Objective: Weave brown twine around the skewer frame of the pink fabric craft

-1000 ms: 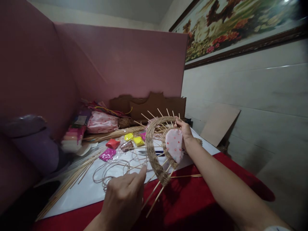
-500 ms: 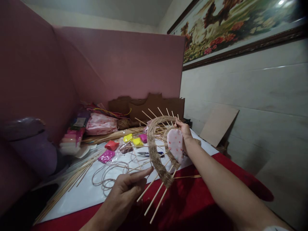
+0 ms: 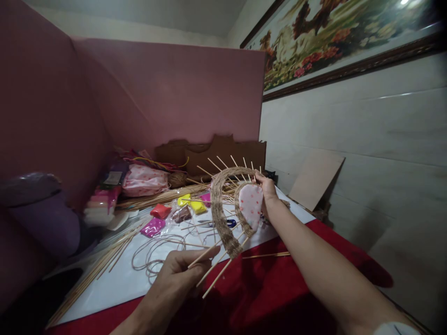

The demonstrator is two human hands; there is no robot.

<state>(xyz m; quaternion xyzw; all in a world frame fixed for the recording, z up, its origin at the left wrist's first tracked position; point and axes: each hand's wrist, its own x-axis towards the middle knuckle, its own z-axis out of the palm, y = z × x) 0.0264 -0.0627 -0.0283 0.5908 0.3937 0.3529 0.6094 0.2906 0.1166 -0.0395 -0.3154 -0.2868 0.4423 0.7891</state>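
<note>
A half-round weaving of brown twine on thin wooden sticks (image 3: pixel 219 211) is held up over the table, tilted, its stick ends fanning outward. At its inner side sits a rounded panel of pink dotted fabric (image 3: pixel 250 207), edged with woven twine. My right hand (image 3: pixel 268 188) grips the weaving at its upper right, thumb on the near face; the other fingers are mostly hidden behind. My left hand (image 3: pixel 183 274) is at the lower left ends, closed with thumb and index finger at one wooden stick (image 3: pixel 200 258). Loose twine (image 3: pixel 153 251) lies coiled on the table beyond it.
Behind the weaving lie blue-handled snips (image 3: pixel 230 223) and small packets of red (image 3: pixel 160 211), yellow, purple and brown material. Bundled sticks (image 3: pixel 94 277) lie at the left, near a lilac bin (image 3: pixel 45 223). Dotted fabric (image 3: pixel 145 180) and cardboard (image 3: pixel 223 156) stand at the back.
The weaving has shifted slightly left and its lower end has risen. My left index finger, stretched toward the twine edge before, now bends with the thumb at a stick.
</note>
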